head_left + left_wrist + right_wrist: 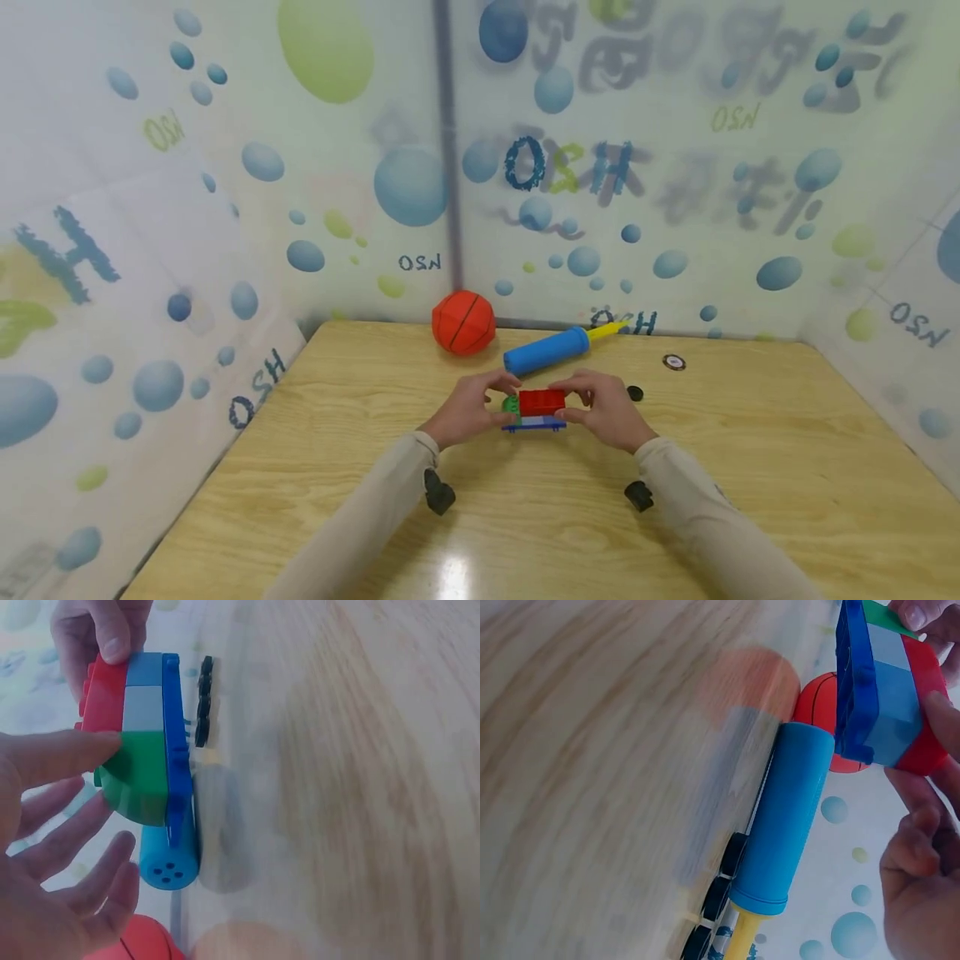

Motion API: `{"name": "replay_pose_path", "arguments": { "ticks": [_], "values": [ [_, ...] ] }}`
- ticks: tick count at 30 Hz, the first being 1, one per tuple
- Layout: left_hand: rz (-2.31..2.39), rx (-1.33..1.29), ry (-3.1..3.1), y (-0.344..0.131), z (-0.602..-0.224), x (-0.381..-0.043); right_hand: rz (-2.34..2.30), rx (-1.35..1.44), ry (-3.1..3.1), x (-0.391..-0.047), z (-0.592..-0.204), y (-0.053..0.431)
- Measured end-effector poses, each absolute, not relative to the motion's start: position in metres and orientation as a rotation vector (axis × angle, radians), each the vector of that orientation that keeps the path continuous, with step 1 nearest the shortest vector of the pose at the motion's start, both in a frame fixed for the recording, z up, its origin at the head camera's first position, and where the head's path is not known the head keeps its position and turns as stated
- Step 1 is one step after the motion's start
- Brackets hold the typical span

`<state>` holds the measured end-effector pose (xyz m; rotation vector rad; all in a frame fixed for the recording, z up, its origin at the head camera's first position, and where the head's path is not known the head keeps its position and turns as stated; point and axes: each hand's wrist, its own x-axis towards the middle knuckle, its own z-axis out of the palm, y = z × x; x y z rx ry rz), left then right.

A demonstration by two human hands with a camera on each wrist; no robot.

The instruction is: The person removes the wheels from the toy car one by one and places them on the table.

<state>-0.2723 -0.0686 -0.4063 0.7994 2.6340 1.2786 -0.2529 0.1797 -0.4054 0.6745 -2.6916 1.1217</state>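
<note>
Both hands hold a small toy-brick vehicle above the table. Its blue wheelless base [175, 735] lies underneath, with light-blue bricks [894, 701], a green rounded brick [139, 780] at the left end and a red brick [542, 402] on top. My left hand [472, 410] pinches the green end, thumb near the seam with the red brick and the other fingers spread behind. With thumb and fingers, my right hand [609, 408] grips the right end of the red brick. The fingers partly cover both ends.
Behind the hands lies a blue hand pump [547, 350] with a yellow nozzle [607, 330]. A red ball [463, 322] sits at the back. Black discs [716, 898] and a round chip [674, 362] lie to the right. Patterned walls enclose the wooden table [525, 525].
</note>
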Motion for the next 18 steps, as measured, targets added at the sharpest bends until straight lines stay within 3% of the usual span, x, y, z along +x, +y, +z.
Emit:
{"name": "replay_pose_path", "arguments": {
  "ticks": [18],
  "values": [
    [1.178, 0.688, 2.627, -0.0621, -0.4130, -0.2746, 1.003, 0.658, -2.907, -0.2610, -0.4131, 0.1776]
  ]
}}
